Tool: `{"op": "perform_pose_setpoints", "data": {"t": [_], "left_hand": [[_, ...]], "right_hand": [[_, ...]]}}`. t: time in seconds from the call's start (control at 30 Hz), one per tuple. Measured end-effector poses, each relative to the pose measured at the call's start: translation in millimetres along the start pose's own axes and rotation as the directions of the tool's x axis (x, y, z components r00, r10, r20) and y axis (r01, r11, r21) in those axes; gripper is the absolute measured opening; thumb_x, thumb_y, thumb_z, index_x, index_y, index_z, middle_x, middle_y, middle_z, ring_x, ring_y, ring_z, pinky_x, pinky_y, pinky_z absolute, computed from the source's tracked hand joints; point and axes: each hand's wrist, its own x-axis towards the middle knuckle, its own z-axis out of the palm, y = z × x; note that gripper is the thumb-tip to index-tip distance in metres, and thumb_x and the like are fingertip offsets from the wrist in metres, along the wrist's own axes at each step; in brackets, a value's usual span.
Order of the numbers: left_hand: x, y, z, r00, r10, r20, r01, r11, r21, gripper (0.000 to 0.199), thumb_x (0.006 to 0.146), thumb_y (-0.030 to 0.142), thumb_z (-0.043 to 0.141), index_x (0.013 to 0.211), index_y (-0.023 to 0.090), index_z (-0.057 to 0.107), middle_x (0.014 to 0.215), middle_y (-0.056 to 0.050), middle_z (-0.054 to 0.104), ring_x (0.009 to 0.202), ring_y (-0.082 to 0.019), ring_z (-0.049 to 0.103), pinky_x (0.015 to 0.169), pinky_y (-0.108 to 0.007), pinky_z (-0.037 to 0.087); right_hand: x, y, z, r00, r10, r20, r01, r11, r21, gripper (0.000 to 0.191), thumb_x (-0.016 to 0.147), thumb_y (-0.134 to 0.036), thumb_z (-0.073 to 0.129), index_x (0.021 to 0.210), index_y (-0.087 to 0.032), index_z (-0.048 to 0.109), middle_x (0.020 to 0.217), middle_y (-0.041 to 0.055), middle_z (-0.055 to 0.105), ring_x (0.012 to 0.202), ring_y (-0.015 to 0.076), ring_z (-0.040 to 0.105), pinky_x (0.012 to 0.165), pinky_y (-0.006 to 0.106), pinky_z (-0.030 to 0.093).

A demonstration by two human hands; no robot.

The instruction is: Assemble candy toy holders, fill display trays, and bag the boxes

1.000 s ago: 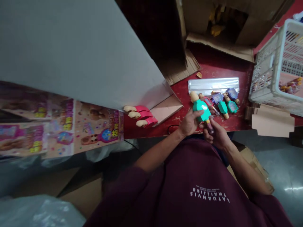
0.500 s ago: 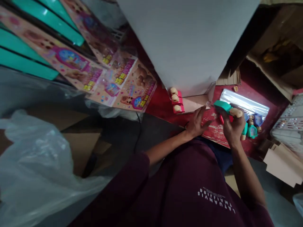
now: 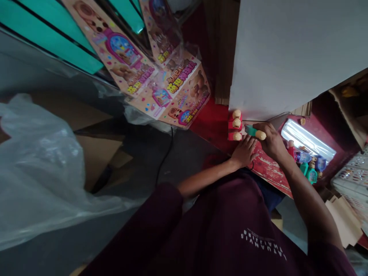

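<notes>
My right hand (image 3: 273, 142) grips a teal toy (image 3: 250, 130) with a tan knob (image 3: 260, 135), just right of a short row of red toys (image 3: 235, 129) with tan tops. Below it, my left hand (image 3: 243, 154) rests at the near edge of the red table (image 3: 264, 165), fingers spread and holding nothing. The red toys stand at the lower left corner of a large white box (image 3: 281, 57). More toys in teal, purple and red (image 3: 312, 174) lie to the right.
Printed cartons (image 3: 184, 92) in clear film lie at the upper left. A shiny clear-wrapped strip (image 3: 307, 140) is on the table. Plastic sheeting (image 3: 37, 172) and cardboard (image 3: 97, 153) lie at the left; white crates (image 3: 350, 172) are at the right edge.
The view has shifted. My right hand has carried the teal toy leftward, close to the red toys and my left hand. A red toy now shows beside the group at the right.
</notes>
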Motion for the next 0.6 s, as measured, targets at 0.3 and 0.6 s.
{"op": "perform_pose_setpoints", "data": {"t": [0.3, 0.6], "left_hand": [[-1, 0, -0.4, 0.999, 0.01, 0.034, -0.011, 1.0, 0.028, 0.07, 0.102, 0.046, 0.047, 0.152, -0.003, 0.045, 0.166, -0.027, 0.034, 0.161, -0.042, 0.014, 0.133, -0.06, 0.009], [-2, 3, -4.2, 1.0, -0.012, 0.028, 0.01, 0.998, 0.069, 0.073, 0.103, 0.051, 0.045, 0.152, -0.003, 0.044, 0.16, -0.027, 0.043, 0.16, -0.04, 0.021, 0.132, -0.06, 0.015]], "right_hand": [[15, 8, 3, 0.999, -0.027, 0.026, 0.027, 0.999, 0.02, 0.034, 0.099, -0.016, 0.049, 0.13, -0.021, 0.061, 0.12, 0.0123, 0.069, 0.114, 0.0271, 0.062, 0.097, 0.045, 0.055], [45, 16, 19, 0.964, 0.204, 0.174, -0.2, 0.979, -0.039, 0.022, 0.095, -0.017, 0.064, 0.117, -0.014, 0.064, 0.11, 0.014, 0.069, 0.104, 0.0281, 0.066, 0.092, 0.042, 0.056]]}}
